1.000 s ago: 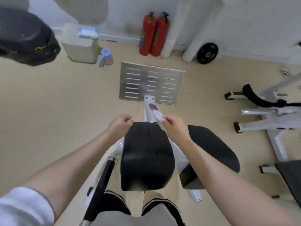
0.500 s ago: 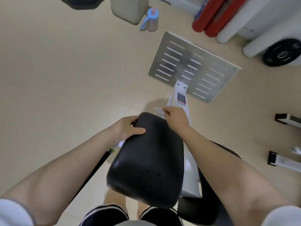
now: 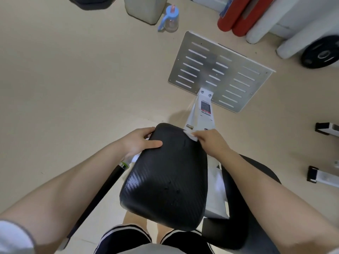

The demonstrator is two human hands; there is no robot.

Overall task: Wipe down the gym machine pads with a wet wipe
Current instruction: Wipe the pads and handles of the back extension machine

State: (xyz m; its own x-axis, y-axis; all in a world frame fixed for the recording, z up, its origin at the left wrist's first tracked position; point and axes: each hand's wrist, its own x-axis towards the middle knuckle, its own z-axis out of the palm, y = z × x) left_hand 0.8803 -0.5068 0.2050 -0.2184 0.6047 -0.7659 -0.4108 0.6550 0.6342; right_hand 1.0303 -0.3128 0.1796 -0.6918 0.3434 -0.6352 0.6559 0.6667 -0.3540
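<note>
gripping the pad (image 3: pixel 165 176) far edge, left hand (image 3: pixel 139 142) steadies; right hand (image 3: pixel 211 142) pinches the wipe (image 3: pixel 190 136) there.

Left hand (image 3: pixel 141 142) grips far-left edge of black textured vinyl pad (image 3: pixel 165 176), thumb on top. Right hand (image 3: pixel 211 142) presses white wet wipe (image 3: pixel 190 136) on far-right corner.

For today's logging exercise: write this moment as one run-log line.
left hand: gripping black pad far edge | right hand: pressing wet wipe on pad's far right corner
</note>
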